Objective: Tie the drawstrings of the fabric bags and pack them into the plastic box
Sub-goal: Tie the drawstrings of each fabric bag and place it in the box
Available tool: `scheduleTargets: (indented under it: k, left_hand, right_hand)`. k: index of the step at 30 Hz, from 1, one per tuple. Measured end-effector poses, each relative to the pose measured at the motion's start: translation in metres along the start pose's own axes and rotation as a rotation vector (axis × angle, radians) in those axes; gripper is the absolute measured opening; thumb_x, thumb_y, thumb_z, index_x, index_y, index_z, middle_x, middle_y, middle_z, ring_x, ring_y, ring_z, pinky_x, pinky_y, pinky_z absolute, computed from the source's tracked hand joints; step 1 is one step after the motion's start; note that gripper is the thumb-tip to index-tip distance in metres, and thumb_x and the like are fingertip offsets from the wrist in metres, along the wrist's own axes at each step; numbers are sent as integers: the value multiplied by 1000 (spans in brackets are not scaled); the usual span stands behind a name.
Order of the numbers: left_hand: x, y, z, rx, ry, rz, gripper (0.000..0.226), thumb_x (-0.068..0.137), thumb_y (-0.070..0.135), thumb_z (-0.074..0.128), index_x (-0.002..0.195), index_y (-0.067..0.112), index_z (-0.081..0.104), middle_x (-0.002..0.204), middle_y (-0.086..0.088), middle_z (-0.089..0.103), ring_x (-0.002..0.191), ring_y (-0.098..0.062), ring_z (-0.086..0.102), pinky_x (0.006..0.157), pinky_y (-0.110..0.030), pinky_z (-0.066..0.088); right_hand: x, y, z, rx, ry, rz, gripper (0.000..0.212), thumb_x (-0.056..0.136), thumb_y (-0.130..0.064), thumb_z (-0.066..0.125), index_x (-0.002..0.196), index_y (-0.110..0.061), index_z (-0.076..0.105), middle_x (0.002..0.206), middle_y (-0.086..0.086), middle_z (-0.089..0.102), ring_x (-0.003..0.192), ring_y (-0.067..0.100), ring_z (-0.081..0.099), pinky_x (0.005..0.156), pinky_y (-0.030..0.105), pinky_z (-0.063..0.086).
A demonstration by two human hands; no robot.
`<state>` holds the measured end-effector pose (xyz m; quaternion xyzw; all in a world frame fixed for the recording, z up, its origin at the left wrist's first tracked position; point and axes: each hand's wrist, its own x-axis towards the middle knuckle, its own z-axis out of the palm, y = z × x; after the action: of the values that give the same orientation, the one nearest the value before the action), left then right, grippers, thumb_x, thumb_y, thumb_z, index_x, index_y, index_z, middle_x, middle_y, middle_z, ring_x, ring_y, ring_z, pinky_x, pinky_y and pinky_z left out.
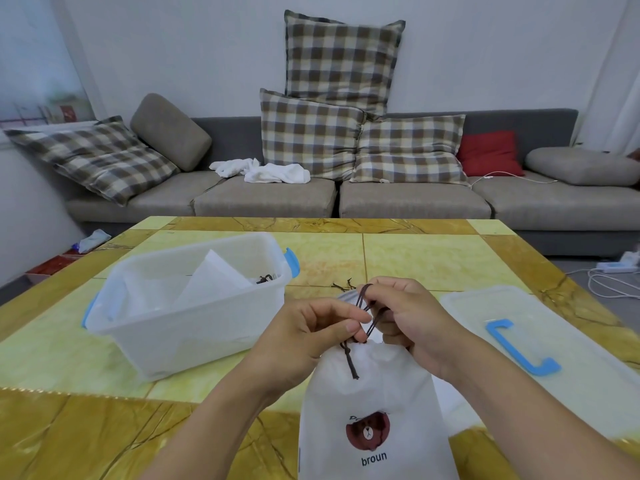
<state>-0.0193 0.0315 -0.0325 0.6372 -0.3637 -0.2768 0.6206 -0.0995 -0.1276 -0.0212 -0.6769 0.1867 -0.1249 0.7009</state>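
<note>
Plastic box (194,327) left on worktop (415,258) (bags inside), lid (540,341) right, fabric bag (374,410) front-center between them, sofa (311,199) behind.

far: grey sofa (346,199) is set along the wall | four checked cushions (341,60) are propped on it | red cushion (490,152) is tucked right | white towels (266,171) are dumped mid-seat | far right floor: power strip (618,265) is trailed by cables | near: yellow marbled table (426,258)
</note>
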Motion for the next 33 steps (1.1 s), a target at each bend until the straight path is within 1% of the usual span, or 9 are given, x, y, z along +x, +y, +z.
scheduleTargets:
  k: [8, 12, 15, 19, 21, 23, 26, 29, 33]
  left_hand:
    - [0, 0, -2, -6, 81, -61, 15, 93, 11, 67, 98, 16, 80, 89, -5, 77, 82, -10, 70, 76, -17, 54]
    - [2, -2, -3, -32, 184, -60, 10, 83, 15, 77, 92, 18, 81, 90, -6, 78, 82, -13, 71, 77, -25, 54]
    - [3, -2, 1, -6, 225, -24, 10, 91, 12, 70, 90, 14, 80, 81, -4, 76, 71, -9, 67, 69, -20, 51]
    - [3, -1, 3, 26, 200, 22, 21, 99, 10, 58, 96, 14, 79, 80, -3, 74, 74, -9, 63, 72, -19, 51]
    - [2, -1, 2, 38, 167, 29, 22, 100, 10, 57, 96, 15, 79, 80, -2, 73, 75, -10, 63, 74, -21, 51]
    - [1, -1, 1, 51, 126, 33, 23, 100, 11, 57, 95, 17, 79, 81, -1, 72, 77, -12, 63, 75, -22, 51]
    - [1, 0, 1, 55, 82, 29, 24, 100, 11, 58, 93, 21, 79, 84, -1, 73, 82, -11, 66, 80, -22, 51]
    - [0, 1, 0, 51, 56, 35, 24, 99, 10, 58, 92, 20, 79, 84, -2, 73, 84, -10, 67, 78, -19, 50]
    - [-1, 2, 0, 45, 19, 41, 22, 99, 9, 58, 96, 16, 78, 84, -1, 73, 84, -9, 67, 79, -18, 51]
  right_hand:
    - [-1, -2, -14, -99, -33, -25, 17, 89, -15, 70, 76, -15, 59, 57, -3, 34, 49, 10, 24, 41, 20, 19]
    - [-5, -7, -24, -207, -68, -124, 14, 88, -5, 68, 77, -11, 63, 59, 0, 43, 47, 9, 30, 42, 19, 22]
    - [-8, -8, -21, -300, -99, -228, 2, 88, -4, 71, 89, -6, 70, 58, -1, 45, 50, 7, 39, 46, 11, 32]
    - [-3, -3, -20, -411, -54, -244, 28, 85, -14, 78, 109, -24, 69, 59, -3, 44, 57, 14, 42, 59, 21, 36]
    - [-1, -3, -22, -370, -76, -195, 37, 88, -15, 75, 119, -33, 65, 58, -4, 39, 52, 10, 37, 52, 15, 34]
    - [-1, -4, -23, -293, -121, -117, 34, 92, -17, 69, 120, -35, 67, 57, -6, 38, 49, 9, 30, 44, 17, 25]
    - [-1, -7, -22, -194, -195, -8, 23, 90, -26, 66, 110, -18, 75, 58, -10, 42, 52, 10, 21, 44, 21, 14]
    - [3, -5, -22, -132, -212, 36, 43, 77, -36, 68, 107, -6, 72, 69, -5, 45, 51, 8, 22, 41, 18, 14]
    - [4, -1, -23, -106, -284, 39, 26, 95, -25, 63, 111, -7, 72, 65, -8, 46, 51, 7, 24, 41, 18, 14]
